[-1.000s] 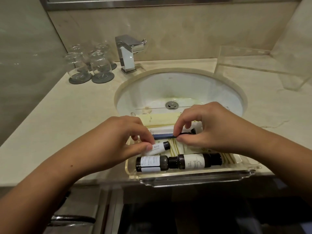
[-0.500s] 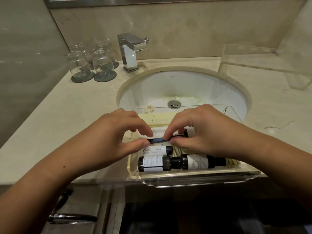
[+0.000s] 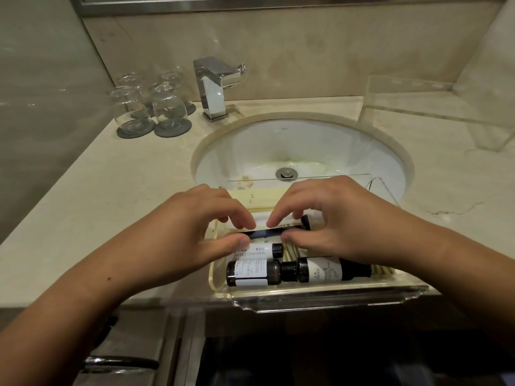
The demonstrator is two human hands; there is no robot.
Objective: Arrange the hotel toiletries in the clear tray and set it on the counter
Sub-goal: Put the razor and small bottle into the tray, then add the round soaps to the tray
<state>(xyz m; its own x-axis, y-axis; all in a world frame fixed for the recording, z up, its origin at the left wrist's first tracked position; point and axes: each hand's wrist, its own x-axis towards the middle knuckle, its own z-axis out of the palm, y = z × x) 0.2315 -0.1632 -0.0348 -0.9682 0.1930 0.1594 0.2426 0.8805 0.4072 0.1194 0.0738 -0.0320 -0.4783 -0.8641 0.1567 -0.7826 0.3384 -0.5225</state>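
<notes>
**Seating the dark strip in the tray**

Both hands are pinching one thin dark strip [image 3: 266,233], perhaps a comb. The left hand [image 3: 178,235] is gripping its left end between thumb and forefinger, fingers [image 3: 242,218] narrowed onto it; the right hand [image 3: 331,224] is holding the other end the same way. The strip is lying level, parallel to the counter's front edge, just above the tray's contents; whether it is touching them I cannot tell.

Directly in front of it the white tube [image 3: 257,250] marked shaving cream is lying on its side, and nearer still two brown bottles [image 3: 295,271] are lying cap to cap along the tray's near wall. Behind the strip a white packet [image 3: 264,220] and a pale yellow box [image 3: 256,199] are filling the far side. The clear tray [image 3: 320,299] is sitting at the counter's [image 3: 111,204] front edge, in front of the sink [image 3: 301,151], its near lip overhanging.

To do this step well, I judge the strip should go down flat into the gap between tube and packet, both ends lowered together so it is not tipping. Release should come only once it is resting, since a nudge could roll the tube. Given the overhang, downward pressure on the near side looks risky; the tray wants lifting with both hands afterwards.
</notes>
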